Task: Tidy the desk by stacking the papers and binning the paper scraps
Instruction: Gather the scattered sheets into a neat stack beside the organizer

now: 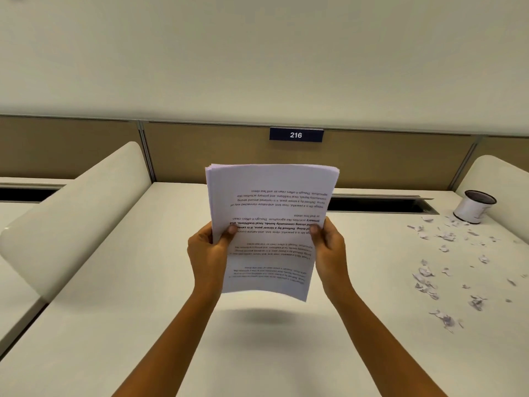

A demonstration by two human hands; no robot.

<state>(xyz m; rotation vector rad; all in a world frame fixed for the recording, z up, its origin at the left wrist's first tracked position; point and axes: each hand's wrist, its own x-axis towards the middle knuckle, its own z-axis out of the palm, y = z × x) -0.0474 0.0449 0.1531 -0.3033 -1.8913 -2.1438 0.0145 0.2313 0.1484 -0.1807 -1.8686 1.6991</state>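
Cream laminate desk [286,353] filled the lower frame. White printed paper stack [272,224] was held mid-frame above it, left hand [210,253] and right hand [329,247] gripping its side edges, thumbs in front. Stacking step; probably square and set down next. Torn white paper scraps [446,265] lay right, near small white cylindrical bin [473,207].

The fingers of the left hand [207,253] and right hand [329,250] are tucked behind the stack of white printed paper sheets [272,233], only the thumbs show. No way to count the sheets, and the lower lines of print are too blurry to read. The stack also covers one end of the long dark slot [380,204]. Both forearms run off the bottom edge.
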